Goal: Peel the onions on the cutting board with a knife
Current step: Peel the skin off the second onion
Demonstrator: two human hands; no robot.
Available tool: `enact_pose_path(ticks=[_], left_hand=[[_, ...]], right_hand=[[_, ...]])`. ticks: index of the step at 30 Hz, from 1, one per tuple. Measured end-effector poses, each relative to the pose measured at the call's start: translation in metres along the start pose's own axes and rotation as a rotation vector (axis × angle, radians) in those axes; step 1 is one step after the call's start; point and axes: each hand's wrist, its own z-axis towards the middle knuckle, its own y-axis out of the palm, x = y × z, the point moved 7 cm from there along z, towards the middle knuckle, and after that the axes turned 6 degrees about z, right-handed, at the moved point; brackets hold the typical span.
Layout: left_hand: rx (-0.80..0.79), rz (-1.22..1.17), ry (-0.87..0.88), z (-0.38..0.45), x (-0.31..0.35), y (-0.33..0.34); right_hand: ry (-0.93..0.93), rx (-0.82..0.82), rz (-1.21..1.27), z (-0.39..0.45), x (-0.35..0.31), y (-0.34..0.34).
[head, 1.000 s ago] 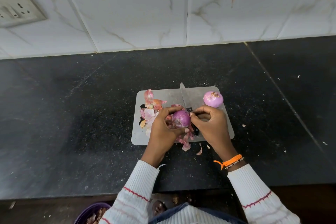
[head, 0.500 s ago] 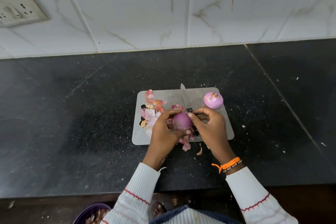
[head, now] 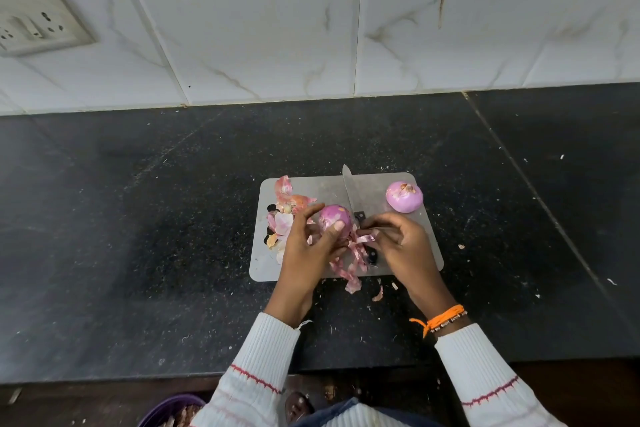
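Black stone counter carries a grey cutting board. Left hand grips an onion over it, fingers curled round. Right hand pinches a peel strip. Knife lies flat; second onion sits right.

a dark speckled tabletop runs up to the tiled wall. a grey cutting board lies flat on it, nearer the front edge, about midway along. loose onion skin scraps lie on the stone just off the board's front edge.
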Motion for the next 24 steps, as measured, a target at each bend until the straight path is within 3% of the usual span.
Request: enact_pose_path(ticks=[3, 7, 13, 19, 24], left_hand=[[-0.02, -0.122, -0.084, 0.0, -0.002, 0.001], [-0.054, -0.255, -0.249, -0.001, -0.009, 0.003], [-0.122, -0.103, -0.285, -0.004, -0.012, 0.007], [-0.088, -0.148, -0.299, -0.002, -0.013, 0.006], [-0.112, -0.134, -0.192, -0.002, -0.005, 0.009]], right_hand=[[0.036, -0.177, 0.226, -0.005, -0.013, 0.015], [0.008, -0.303, 0.234, -0.011, -0.021, 0.03], [-0.041, -0.274, 0.242, -0.008, -0.026, 0.029], [-0.012, -0.172, 0.279, -0.003, -0.015, 0.02], [0.026, -0.072, 0.247, 0.001, -0.008, 0.012]])
